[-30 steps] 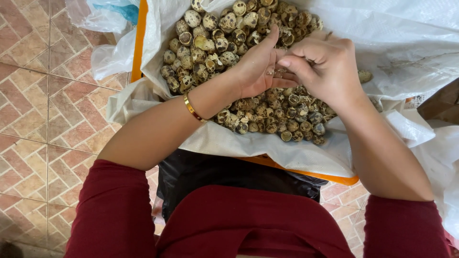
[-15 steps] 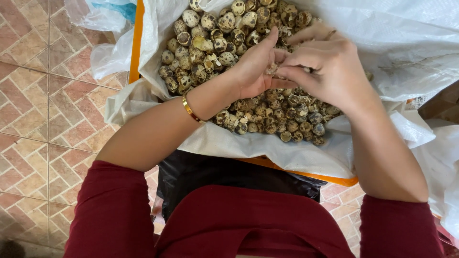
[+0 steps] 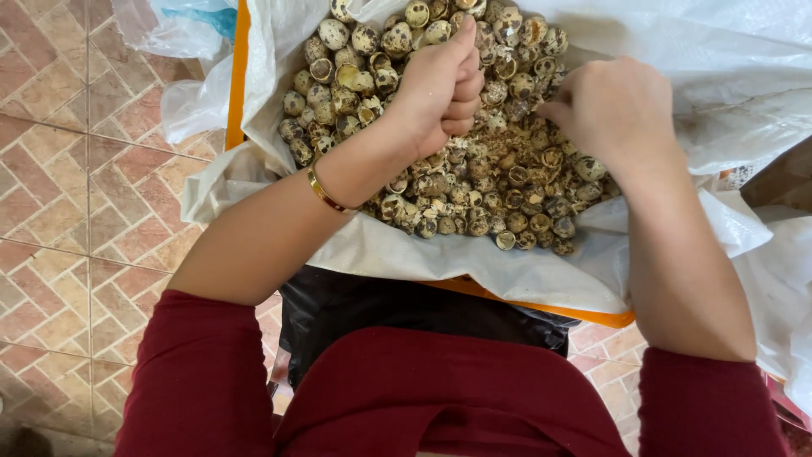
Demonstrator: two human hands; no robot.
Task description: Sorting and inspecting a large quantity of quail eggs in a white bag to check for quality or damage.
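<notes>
A heap of speckled quail egg shells (image 3: 507, 186), many of them broken, fills an open white woven sack (image 3: 474, 271) in front of me. My left hand (image 3: 436, 85) hovers over the heap's left middle, curled into a fist with the thumb pointing up; nothing shows inside it. A thin gold bangle (image 3: 326, 193) circles that wrist. My right hand (image 3: 613, 110) rests on the right side of the heap, fingers bent down, their tips hidden among the shells. The two hands are apart.
The sack has an orange edge band (image 3: 241, 68) and lies over a black bag (image 3: 406, 309) on my lap. A clear plastic bag (image 3: 182, 25) sits at the top left on the patterned tiled floor (image 3: 68, 195). A brown box corner (image 3: 782, 182) shows at the right.
My hands were joined over the middle of the heap, fingers working together. They have now separated: the left closed into a fist, the right moved to the right onto the shells.
</notes>
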